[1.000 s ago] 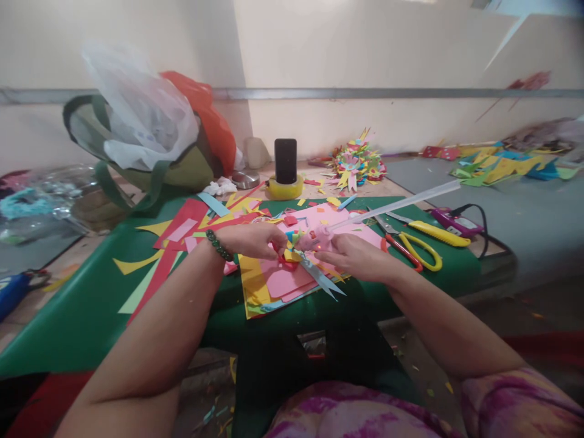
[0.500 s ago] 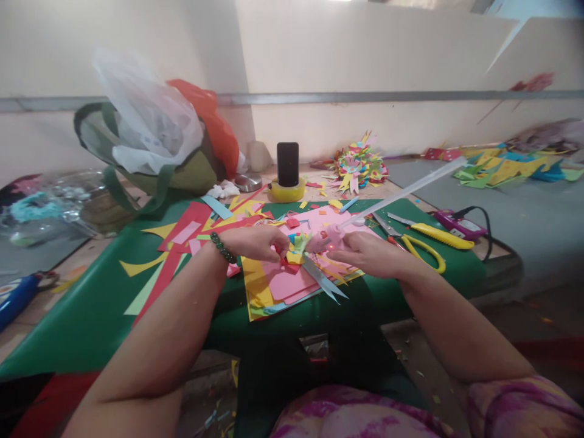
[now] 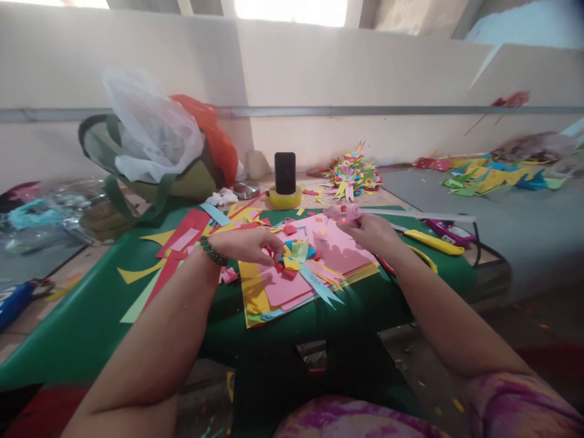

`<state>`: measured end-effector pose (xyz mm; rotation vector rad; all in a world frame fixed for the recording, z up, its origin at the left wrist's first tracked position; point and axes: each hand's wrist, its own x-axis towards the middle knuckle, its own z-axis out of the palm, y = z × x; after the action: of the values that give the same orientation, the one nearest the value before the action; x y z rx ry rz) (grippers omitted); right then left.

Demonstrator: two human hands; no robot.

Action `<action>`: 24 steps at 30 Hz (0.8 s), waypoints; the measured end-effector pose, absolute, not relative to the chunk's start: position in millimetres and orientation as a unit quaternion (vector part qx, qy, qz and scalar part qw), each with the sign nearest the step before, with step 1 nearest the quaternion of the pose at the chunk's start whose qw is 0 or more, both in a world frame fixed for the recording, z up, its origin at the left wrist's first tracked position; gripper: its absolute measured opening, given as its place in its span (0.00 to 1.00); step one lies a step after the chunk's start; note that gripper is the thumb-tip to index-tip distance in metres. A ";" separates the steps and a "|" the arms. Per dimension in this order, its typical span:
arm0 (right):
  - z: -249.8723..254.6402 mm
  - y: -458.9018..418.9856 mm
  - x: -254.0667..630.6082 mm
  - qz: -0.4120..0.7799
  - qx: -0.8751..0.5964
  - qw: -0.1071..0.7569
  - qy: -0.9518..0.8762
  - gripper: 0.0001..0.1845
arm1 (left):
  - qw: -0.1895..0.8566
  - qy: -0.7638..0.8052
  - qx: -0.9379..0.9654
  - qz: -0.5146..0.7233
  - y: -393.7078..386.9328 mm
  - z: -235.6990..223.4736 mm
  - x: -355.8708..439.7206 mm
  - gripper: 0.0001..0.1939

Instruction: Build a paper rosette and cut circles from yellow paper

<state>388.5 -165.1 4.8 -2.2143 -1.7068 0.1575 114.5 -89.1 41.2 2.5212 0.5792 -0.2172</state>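
My left hand [image 3: 249, 244] is closed at the edge of a small paper rosette [image 3: 296, 257], pinching it between thumb and fingers. The rosette has red, yellow, blue and light green pieces, with a forked light-blue paper tail [image 3: 323, 285] trailing from it. Under it lies a stack of pink paper sheets [image 3: 283, 295] with yellow sheets below. To the right, above the paper, my right hand [image 3: 371, 232] is wrapped round a pink glue gun [image 3: 349, 212] with a small red light. A long clear glue stick [image 3: 420, 215] sticks out of its back.
Scissors [image 3: 426, 258], a yellow utility knife [image 3: 433, 241] and a purple device [image 3: 449, 232] lie right. Coloured strips [image 3: 168, 267] cover the left of the green mat [image 3: 91, 322]. Behind stand a phone [image 3: 285, 173] on yellow tape, a rosette pile [image 3: 356, 173] and a green bag [image 3: 182, 182].
My right hand has lifted the glue gun away from the rosette, up and to the right, and its glue stick has swung lower. My left hand stays at the rosette. The view has tilted up slightly.
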 end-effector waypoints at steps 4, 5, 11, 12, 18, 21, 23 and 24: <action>-9.2 -159.8 394.0 0.052 -0.784 0.053 -0.616 0.27 | 0.313 0.238 0.919 -0.033 -84.8 47.9 107.0 0.08; -11.2 -160.3 395.4 0.053 -0.782 0.036 -0.619 0.28 | 0.333 0.245 0.910 -0.025 -83.5 48.0 106.1 0.09; -2.1 -179.0 396.4 0.030 -0.782 -0.001 -0.623 0.25 | 0.408 0.303 0.861 0.021 -75.8 36.7 110.7 0.08; 1.1 -182.4 395.3 0.022 -0.786 -0.008 -0.617 0.25 | 0.414 0.312 0.855 0.033 -75.0 34.0 112.7 0.09; 8.5 -181.3 389.4 0.016 -0.787 0.049 -0.615 0.21 | 0.429 0.354 0.827 0.085 -78.5 24.9 124.9 0.10; 4.0 -174.7 385.1 0.035 -0.790 0.075 -0.608 0.17 | 0.408 0.359 0.836 0.077 -81.4 22.6 128.7 0.12; 0.7 -172.6 382.1 0.041 -0.794 0.080 -0.601 0.15 | 0.395 0.361 0.842 0.074 -81.9 19.5 131.1 0.13; -0.6 -172.2 381.1 0.037 -0.796 0.082 -0.599 0.15 | 0.387 0.363 0.844 0.074 -81.7 17.3 132.5 0.14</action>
<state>381.1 -172.2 -0.6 -2.3777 -1.7880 0.1100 132.5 -81.7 17.3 2.1492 0.9246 0.1881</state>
